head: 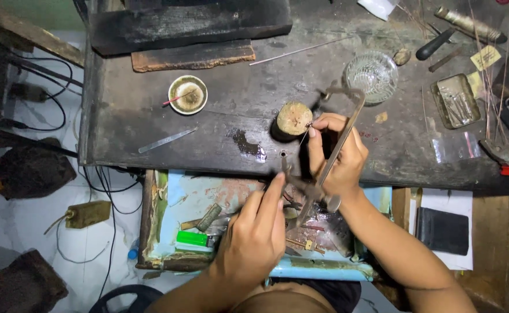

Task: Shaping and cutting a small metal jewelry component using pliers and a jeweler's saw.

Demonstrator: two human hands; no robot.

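A dark, scarred workbench [150, 116] is running over a pale floor with cables at left. The left hand [254, 237] is pinching the saw frame [338, 145] over the open drawer [208, 203]; the right hand [338, 159] is clamping a tiny piece beside the wooden peg [293, 119]. A glass dish [372, 75] and metal tray [456, 99] holding small tools are sitting rightward.

Dark, worn wooden workbench [150, 116] with scattered tools

Around the round wooden stump [294, 119]: small dish [188, 94] to its left, glass bowl [371, 75] upper right, metal file [166, 140] lower left.
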